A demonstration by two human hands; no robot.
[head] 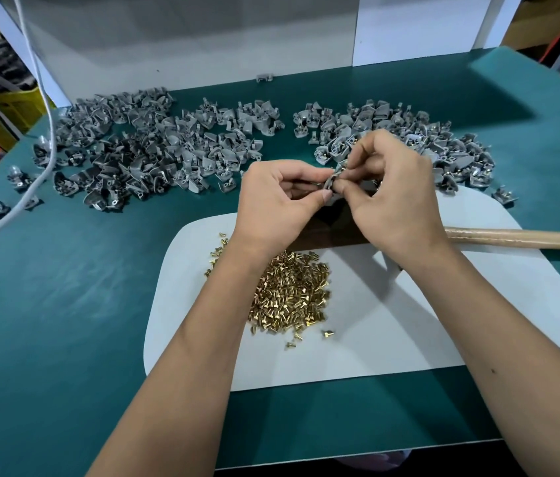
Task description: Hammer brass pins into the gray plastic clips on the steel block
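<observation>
My left hand (pixel 278 197) and my right hand (pixel 388 191) meet above the dark steel block (pixel 326 228), which they mostly hide. Both pinch one gray plastic clip (pixel 335 179) between their fingertips. Whether a pin is in the clip I cannot tell. A heap of brass pins (pixel 289 294) lies on the white mat (pixel 443 321) under my left forearm. The hammer's wooden handle (pixel 519 238) lies on the mat's right side, behind my right wrist; its head is hidden.
Gray clips lie in a big pile at the back left (pixel 141 153) and another at the back right (pixel 409 139) on the green table (pixel 65 304). A white cable (pixel 44 132) runs down the left. A white panel (pixel 203 46) stands behind.
</observation>
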